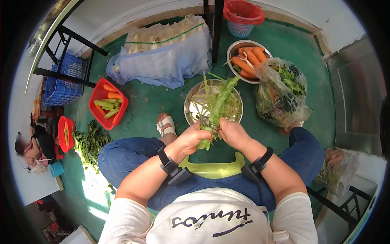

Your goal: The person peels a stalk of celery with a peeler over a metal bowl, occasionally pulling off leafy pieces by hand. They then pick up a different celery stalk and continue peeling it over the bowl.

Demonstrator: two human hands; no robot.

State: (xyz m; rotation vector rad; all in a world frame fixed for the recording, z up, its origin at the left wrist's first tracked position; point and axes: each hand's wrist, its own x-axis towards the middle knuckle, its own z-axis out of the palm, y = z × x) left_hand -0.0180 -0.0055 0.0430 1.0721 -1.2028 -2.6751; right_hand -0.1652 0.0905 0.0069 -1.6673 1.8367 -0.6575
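Observation:
My left hand (pixel 196 136) is closed around the lower end of a leafy green stalk (pixel 222 99), and leaves poke out below its fingers. Right beside it, my right hand (pixel 234 132) has its fingers closed on the same stalk. The stalk's pale upper part slants up and to the right over a steel bowl (pixel 187 106). Thin green strips and scraps (pixel 232 101) lie in that bowl. A yellow-green plastic edge (pixel 215 170) shows between my knees, under my wrists.
Carrots and a white peeler (pixel 245 61) fill another steel bowl (pixel 230 52), next to a bag of greens (pixel 280 93). At left are a red basin (pixel 92 106) with carrots and green stems, leaves (pixel 92 140), a blue crate (pixel 61 87) and a seated person (pixel 38 148). A big bag (pixel 162 61) lies behind.

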